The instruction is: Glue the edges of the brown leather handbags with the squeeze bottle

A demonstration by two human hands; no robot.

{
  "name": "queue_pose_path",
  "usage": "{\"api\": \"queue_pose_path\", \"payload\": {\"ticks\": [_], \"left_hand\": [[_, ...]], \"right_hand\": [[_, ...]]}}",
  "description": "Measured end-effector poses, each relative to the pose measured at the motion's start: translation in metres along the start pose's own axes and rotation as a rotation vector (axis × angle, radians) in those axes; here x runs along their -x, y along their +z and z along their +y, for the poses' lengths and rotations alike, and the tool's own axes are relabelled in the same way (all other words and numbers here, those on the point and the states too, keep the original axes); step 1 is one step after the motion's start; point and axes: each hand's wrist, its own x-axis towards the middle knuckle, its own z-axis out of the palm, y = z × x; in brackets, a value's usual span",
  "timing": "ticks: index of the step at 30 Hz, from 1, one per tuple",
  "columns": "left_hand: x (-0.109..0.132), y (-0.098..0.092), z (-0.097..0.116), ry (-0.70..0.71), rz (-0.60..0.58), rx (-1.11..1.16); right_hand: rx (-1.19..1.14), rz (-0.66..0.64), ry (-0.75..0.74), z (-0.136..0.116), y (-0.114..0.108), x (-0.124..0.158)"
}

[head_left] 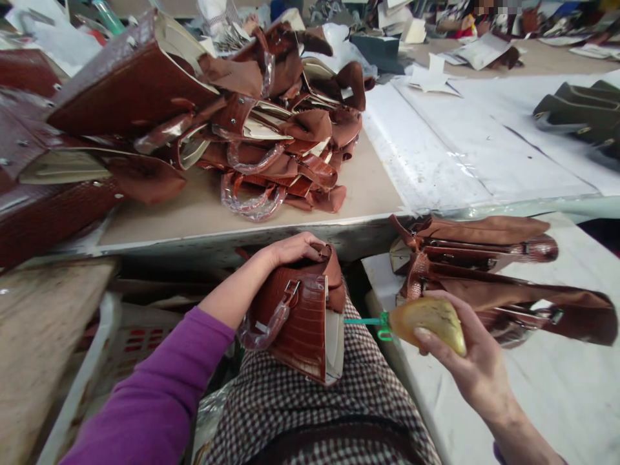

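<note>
- At the lap bag's eleven o'clock, piled bags [227, 119] gape open.
- The left hand [298, 248] pinches the top of the lap bag [307, 323], which hangs at its six o'clock; handle fitted, side loose, so seemingly part-done.
- The nozzle [363, 321] points at the lap bag; contact unclear.
- The right hand [477, 361] curls round the bottle [429, 320], lap bag at its nine.
- At the lap bag's three o'clock, open-topped bags [484, 232] look unfinished.

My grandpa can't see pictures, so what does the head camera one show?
A person's left hand holds a brown handbag over their lap; the right hand holds a yellowish bottle, its thin green tube pointing at the bag. More brown bags lie piled ahead.
</note>
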Motion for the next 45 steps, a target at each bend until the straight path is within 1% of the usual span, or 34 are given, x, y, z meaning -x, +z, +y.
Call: {"api": "queue_pose_path", "payload": {"ticks": [4,8,11,14,17,22,28,30,31,34,36,38,42,44,45], "left_hand": [[0.000,-0.001,-0.003,0.003,0.007,0.006],[0.000,-0.002,-0.006,0.011,0.006,0.010],[-0.001,-0.003,-0.010,0.020,0.006,0.020],[-0.002,-0.004,-0.012,0.025,0.006,0.028],[-0.002,-0.004,-0.012,0.031,0.013,0.030],[-0.002,-0.004,-0.011,0.048,0.015,0.021],[-0.004,-0.005,-0.013,0.059,0.012,-0.008],[-0.005,-0.004,-0.013,0.058,0.008,-0.013],[-0.005,-0.004,-0.013,0.056,0.007,-0.013],[-0.006,-0.002,-0.012,0.052,0.010,-0.010],[-0.006,-0.001,-0.011,0.049,0.018,-0.006],[-0.005,0.000,-0.010,0.047,0.024,-0.004],[-0.005,0.001,-0.010,0.048,0.028,-0.004],[-0.005,0.000,-0.010,0.049,0.027,-0.007],[-0.005,0.000,-0.011,0.050,0.026,-0.009]], "right_hand": [[0.041,-0.024,-0.075,-0.003,0.005,-0.005],[0.111,-0.007,-0.171,-0.007,0.009,-0.011],[0.166,-0.008,-0.250,-0.009,0.009,-0.015],[0.223,-0.034,-0.294,-0.012,0.005,-0.018],[0.229,-0.096,-0.267,-0.016,0.002,-0.018],[0.148,-0.225,-0.176,-0.018,-0.003,-0.013],[0.087,-0.327,-0.162,-0.017,-0.003,-0.005],[0.081,-0.333,-0.145,-0.015,-0.003,-0.003],[0.092,-0.314,-0.141,-0.014,-0.004,-0.003],[0.148,-0.194,-0.166,-0.010,-0.005,-0.004],[0.179,-0.147,-0.194,-0.009,-0.006,-0.004],[0.182,-0.180,-0.199,-0.008,-0.007,-0.003],[0.124,-0.368,-0.128,-0.008,-0.008,0.005],[0.095,-0.392,-0.102,-0.006,-0.008,0.008],[0.086,-0.372,-0.100,-0.005,-0.008,0.009]]}}
